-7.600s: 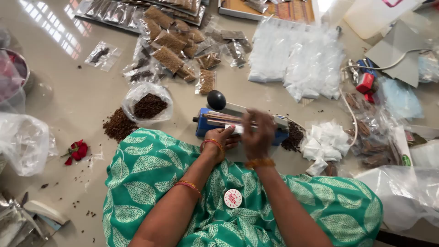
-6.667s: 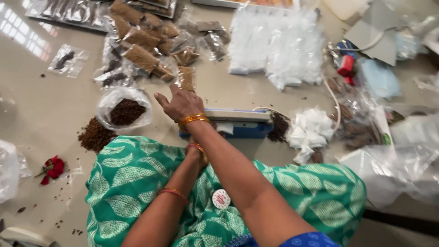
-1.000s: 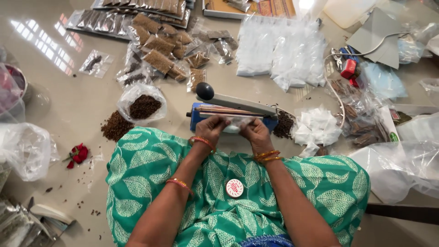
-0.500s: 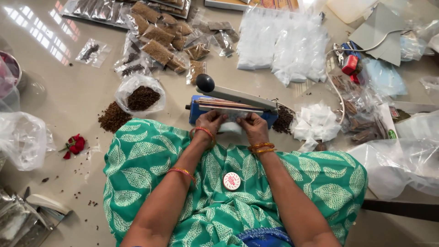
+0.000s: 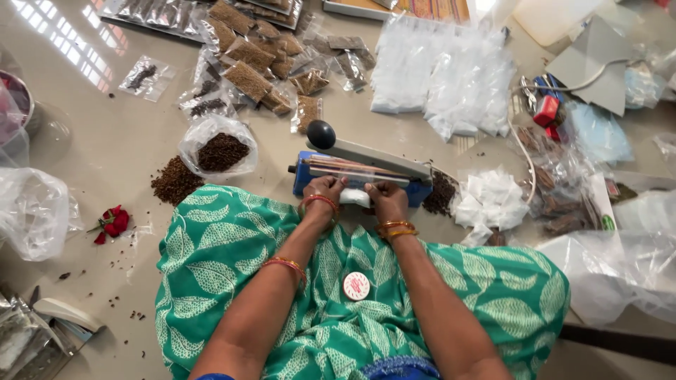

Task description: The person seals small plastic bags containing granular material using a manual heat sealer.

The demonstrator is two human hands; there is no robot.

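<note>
Head view: left hand (image 5: 325, 190) and right hand (image 5: 384, 198) are gripping a small clear pouch (image 5: 356, 197) at the blue heat sealer (image 5: 362, 171). Dark spice is sitting in an open plastic bag (image 5: 218, 144).

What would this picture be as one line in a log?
left hand: holds small clear pouch | right hand: holds same pouch | pouch: at blue heat sealer, arm raised | beside: spice bag

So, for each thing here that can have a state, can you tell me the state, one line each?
Blue heat sealer with grey arm: arm raised, open.
Small clear plastic pouch: held at the sealer's front edge.
Left hand: grip closed on the pouch.
Right hand: grip closed on the pouch.
Clear plastic bag of dark spice: open at the top.
Red rose: lying on the floor.
</note>
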